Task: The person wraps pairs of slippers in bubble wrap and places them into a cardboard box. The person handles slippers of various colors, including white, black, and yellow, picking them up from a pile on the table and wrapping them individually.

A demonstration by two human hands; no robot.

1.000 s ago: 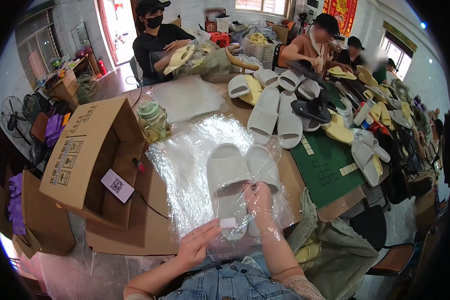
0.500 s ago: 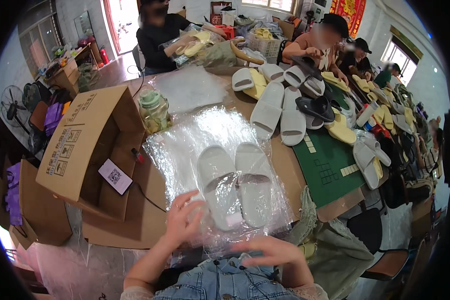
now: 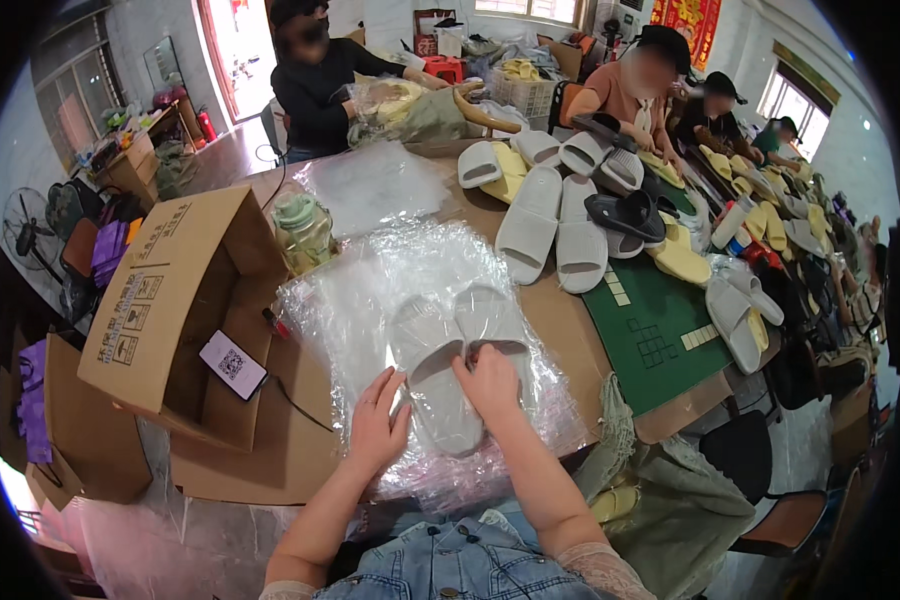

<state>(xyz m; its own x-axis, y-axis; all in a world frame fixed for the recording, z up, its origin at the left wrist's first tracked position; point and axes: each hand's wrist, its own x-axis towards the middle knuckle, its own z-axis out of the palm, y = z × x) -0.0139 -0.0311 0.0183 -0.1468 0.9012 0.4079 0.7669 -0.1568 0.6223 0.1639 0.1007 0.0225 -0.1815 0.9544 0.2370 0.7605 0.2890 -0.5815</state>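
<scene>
A pair of light grey slide slippers lies in a clear plastic bag on a stack of clear bags (image 3: 320, 300). My right hand (image 3: 490, 385) reaches over the right slipper (image 3: 490, 312), its fingers bent and closed near the inner edge of the strap, hiding much of the footbed. The left slipper (image 3: 440, 405) shows through the film. Beside its outer edge rests my left hand (image 3: 375, 425), fingers stretched and thumb apart, touching the plastic.
An open cardboard box (image 3: 160, 300) with a phone (image 3: 233, 365) inside stands at the left, near a lidded glass jar (image 3: 303, 230). More grey slippers (image 3: 530, 225) and a green mat (image 3: 650, 340) lie at the right. Several people sit or stand beyond the table.
Both hands have come forward onto the bagged slippers, the right one from near my body to the right slipper. The bagged pair has shifted slightly left. A person at the back lowered their hands.
</scene>
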